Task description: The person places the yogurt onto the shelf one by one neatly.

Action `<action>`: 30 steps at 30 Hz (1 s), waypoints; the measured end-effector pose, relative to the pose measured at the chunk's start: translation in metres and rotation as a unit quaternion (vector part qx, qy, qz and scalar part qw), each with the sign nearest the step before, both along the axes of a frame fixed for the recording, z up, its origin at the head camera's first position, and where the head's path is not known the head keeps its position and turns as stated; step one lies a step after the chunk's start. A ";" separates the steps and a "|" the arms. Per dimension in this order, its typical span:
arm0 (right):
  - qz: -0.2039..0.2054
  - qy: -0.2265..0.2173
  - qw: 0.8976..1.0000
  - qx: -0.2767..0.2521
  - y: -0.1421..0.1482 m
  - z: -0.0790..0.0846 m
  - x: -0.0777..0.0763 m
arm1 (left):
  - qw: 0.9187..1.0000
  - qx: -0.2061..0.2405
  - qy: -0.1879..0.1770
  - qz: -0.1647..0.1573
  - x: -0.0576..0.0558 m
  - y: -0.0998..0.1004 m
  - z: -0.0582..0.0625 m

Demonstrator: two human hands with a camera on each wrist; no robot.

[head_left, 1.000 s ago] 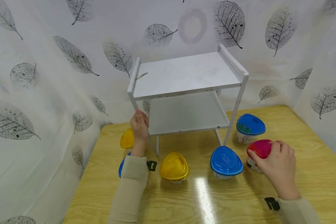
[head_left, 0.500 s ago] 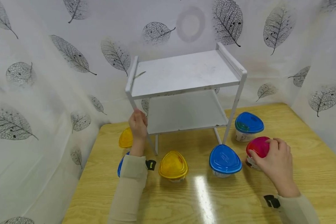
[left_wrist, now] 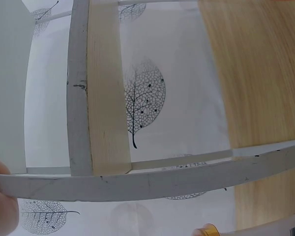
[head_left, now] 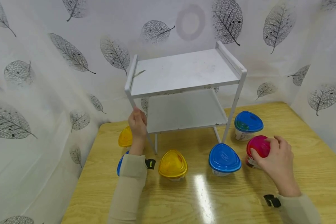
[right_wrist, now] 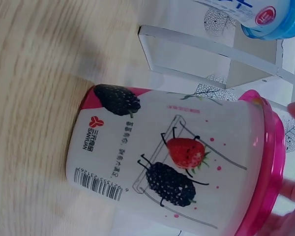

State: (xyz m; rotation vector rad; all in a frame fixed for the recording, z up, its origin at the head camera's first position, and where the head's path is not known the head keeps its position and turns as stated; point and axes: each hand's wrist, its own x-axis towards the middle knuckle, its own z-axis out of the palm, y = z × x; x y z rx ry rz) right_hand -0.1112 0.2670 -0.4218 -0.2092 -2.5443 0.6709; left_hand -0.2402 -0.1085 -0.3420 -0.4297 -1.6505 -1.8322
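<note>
A white two-tier shelf (head_left: 184,71) stands on the wooden table. My left hand (head_left: 138,127) grips its front left leg; the left wrist view shows part of that hand at the edge of the white frame (left_wrist: 137,187). On the right, my right hand (head_left: 280,165) holds a pink-lidded tub (head_left: 259,147) by its lid, thumb on the near side and fingers across the far side. Up close, the tub (right_wrist: 172,157) has printed berries and a barcode. Just left of it is a blue-lidded tub (head_left: 224,158); behind it stands another blue-lidded tub (head_left: 247,122).
A yellow-lidded tub (head_left: 172,164) sits in front of the shelf. Beyond my left forearm are another yellow-lidded tub (head_left: 125,137) and a blue lid (head_left: 119,165), both partly hidden. Leaf-patterned sheeting (head_left: 162,9) hangs behind and at both sides of the table (head_left: 168,199).
The head view has shifted slightly. Under my right hand, the pink lid looks a little turned. My left hand keeps its grip on the shelf leg.
</note>
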 end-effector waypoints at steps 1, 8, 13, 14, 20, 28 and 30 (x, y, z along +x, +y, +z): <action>-0.012 0.006 1.000 0.005 0.000 -0.001 0.000 | 1.000 0.000 -0.001 0.002 0.000 0.000 0.000; -0.053 0.008 0.998 0.033 -0.001 -0.003 -0.001 | 1.000 -0.006 0.000 -0.004 0.000 -0.001 -0.001; -0.046 -0.016 0.999 0.024 -0.001 -0.002 0.000 | 1.000 -0.009 0.002 -0.009 0.003 0.001 0.003; -0.044 -0.016 0.999 0.022 0.000 -0.002 0.000 | 1.000 -0.007 0.004 -0.010 0.003 0.001 0.003; -0.018 -0.019 1.000 0.009 0.003 0.001 0.000 | 1.000 -0.007 0.010 0.000 -0.001 0.000 0.001; 0.032 0.008 0.999 -0.012 0.004 0.001 0.002 | 1.000 -0.002 0.003 -0.005 -0.001 0.000 0.001; 0.031 0.015 0.999 -0.016 0.003 0.001 0.002 | 1.000 0.000 -0.002 -0.006 -0.001 0.000 0.001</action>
